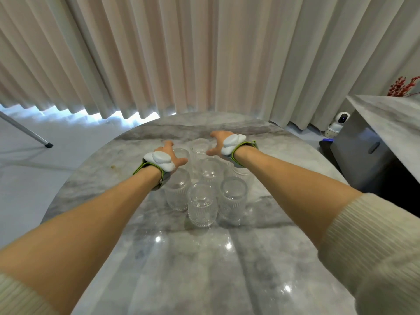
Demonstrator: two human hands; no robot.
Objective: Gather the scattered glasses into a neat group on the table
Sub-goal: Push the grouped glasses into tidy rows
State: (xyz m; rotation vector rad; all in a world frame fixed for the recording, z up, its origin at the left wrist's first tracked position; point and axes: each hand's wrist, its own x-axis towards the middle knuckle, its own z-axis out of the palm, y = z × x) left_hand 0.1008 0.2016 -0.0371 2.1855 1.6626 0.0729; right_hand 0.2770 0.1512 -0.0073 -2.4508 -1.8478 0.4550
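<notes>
Clear glasses [201, 204] cluster between left hand [169, 158] (spread) and right hand [221, 142].

Two bare forearms extend from cream ribbed-knit sleeves pushed up near the elbows, the right sleeve [372, 242] bulky and folded, the left sleeve [16, 298] showing only at the frame's lower corner. On the back of the left hand [169, 159] sits a smooth white rounded device with a grey oval pad, held by a grey wrist strap edged in lime green. The right hand [223, 142] wears a matching white unit and strap.
</notes>
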